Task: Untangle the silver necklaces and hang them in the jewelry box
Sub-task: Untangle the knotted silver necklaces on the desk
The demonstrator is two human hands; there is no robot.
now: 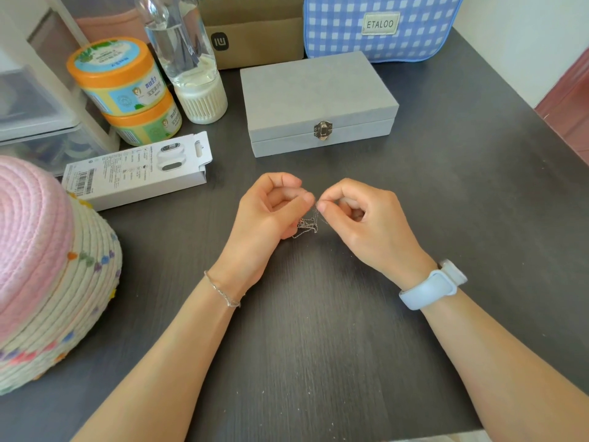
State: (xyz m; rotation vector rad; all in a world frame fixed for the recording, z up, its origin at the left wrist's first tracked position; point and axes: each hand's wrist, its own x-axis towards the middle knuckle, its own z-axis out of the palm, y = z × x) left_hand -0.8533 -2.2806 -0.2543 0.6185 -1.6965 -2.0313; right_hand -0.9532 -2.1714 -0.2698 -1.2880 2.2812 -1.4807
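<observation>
over the dark surface (318, 346), the left hand (271, 212) and right hand (360, 218) each pinch the tangled silver necklaces (307, 226), the knot dangling between both narrow grips, and the grey jewelry box (315, 100) sits latched just behind.

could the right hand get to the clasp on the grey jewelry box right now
Probably, once it lets go. The clasp faces the person and nothing lies between it and the right hand, but that hand's fingers are pinching the tangled necklaces together with the left hand.
</observation>
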